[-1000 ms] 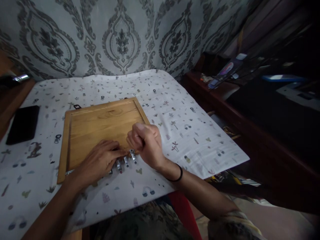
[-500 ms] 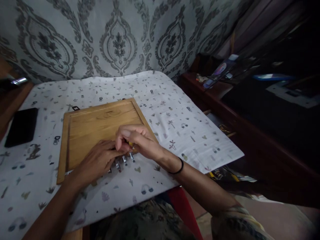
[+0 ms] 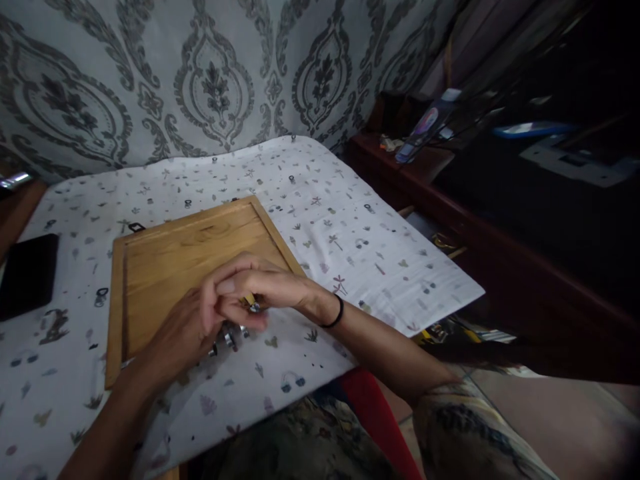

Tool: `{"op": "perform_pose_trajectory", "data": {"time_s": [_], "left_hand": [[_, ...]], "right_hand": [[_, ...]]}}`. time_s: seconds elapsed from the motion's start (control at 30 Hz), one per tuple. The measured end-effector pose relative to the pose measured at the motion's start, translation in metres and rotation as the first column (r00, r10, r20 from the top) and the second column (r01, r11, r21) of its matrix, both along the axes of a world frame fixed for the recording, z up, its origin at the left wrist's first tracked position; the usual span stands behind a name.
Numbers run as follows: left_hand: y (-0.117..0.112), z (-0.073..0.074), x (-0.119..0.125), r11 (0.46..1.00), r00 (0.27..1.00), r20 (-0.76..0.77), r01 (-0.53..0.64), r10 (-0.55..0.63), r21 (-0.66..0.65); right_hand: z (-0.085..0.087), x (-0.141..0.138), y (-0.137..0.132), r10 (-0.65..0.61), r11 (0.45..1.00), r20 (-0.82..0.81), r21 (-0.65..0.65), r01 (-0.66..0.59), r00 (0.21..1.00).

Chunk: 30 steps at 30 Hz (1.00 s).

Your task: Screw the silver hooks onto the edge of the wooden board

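A framed wooden panel [image 3: 185, 250] lies flat on the patterned cloth. My left hand [image 3: 183, 328] rests over its near edge, its fingertips hidden behind my right hand. My right hand [image 3: 253, 283] crosses over the left fingers with its own fingers curled. Under the right palm shows a small yellow piece with a shiny metal end [image 3: 251, 301]; most of it is covered, so I cannot tell what it is. Several shiny metal fittings [image 3: 229, 337] stick out from the panel's near edge, just below both hands.
A white patterned cloth [image 3: 330, 220] covers the table. At the left lies a black phone-like slab [image 3: 29, 275]. On the dark furniture to the right stand a clear bottle [image 3: 427, 127] and a blue-edged object [image 3: 533, 129]. A patterned curtain [image 3: 215, 80] hangs behind.
The view has shifted a little to the right. My right hand has moved left and lower across the left hand, covering its fingers and more of the metal fittings.
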<state>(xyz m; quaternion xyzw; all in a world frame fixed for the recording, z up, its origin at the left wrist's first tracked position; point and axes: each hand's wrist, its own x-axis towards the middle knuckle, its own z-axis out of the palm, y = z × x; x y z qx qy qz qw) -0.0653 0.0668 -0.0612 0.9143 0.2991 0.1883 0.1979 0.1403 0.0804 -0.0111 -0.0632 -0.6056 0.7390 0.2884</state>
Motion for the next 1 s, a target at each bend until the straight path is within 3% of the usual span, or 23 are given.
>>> {"op": "perform_pose_trajectory", "data": {"time_s": [0.1, 0.23, 0.4, 0.53, 0.6, 0.7, 0.83, 1.0], "left_hand": [[0.002, -0.005, -0.004, 0.994, 0.996, 0.030, 0.077, -0.080, 0.076], [0.001, -0.004, -0.004, 0.990, 0.998, -0.002, 0.056, -0.056, 0.131], [0.001, 0.001, -0.001, 0.965, 0.997, -0.006, 0.070, -0.071, 0.251], [0.001, 0.000, -0.001, 0.980, 0.997, -0.042, 0.076, -0.069, 0.183], [0.001, -0.002, -0.002, 0.986, 0.996, -0.054, 0.074, -0.067, 0.150], [0.001, -0.004, -0.004, 0.988, 0.996, -0.069, 0.064, -0.055, 0.143], [-0.002, -0.004, -0.003, 0.999, 0.999, 0.008, 0.031, -0.031, 0.034], [-0.006, -0.001, -0.003, 0.994, 0.995, 0.043, -0.082, 0.085, -0.069]], "right_hand": [[0.002, -0.005, -0.001, -0.131, 0.991, -0.048, 0.026, 0.132, 0.990], [0.001, -0.010, -0.007, -0.269, 0.963, -0.046, -0.005, 0.269, 0.962], [-0.010, -0.017, -0.024, -0.460, 0.886, -0.113, 0.005, 0.464, 0.881], [-0.016, -0.024, -0.034, -0.616, 0.784, -0.160, -0.033, 0.620, 0.771], [-0.015, -0.022, -0.034, -0.641, 0.765, -0.148, -0.047, 0.643, 0.753], [-0.008, -0.012, -0.027, -0.546, 0.836, -0.071, 0.019, 0.549, 0.834], [0.009, 0.007, -0.012, -0.243, 0.964, 0.054, 0.127, 0.235, 0.968], [0.024, 0.013, 0.005, -0.032, 0.982, 0.054, 0.190, 0.021, 0.998]]}}
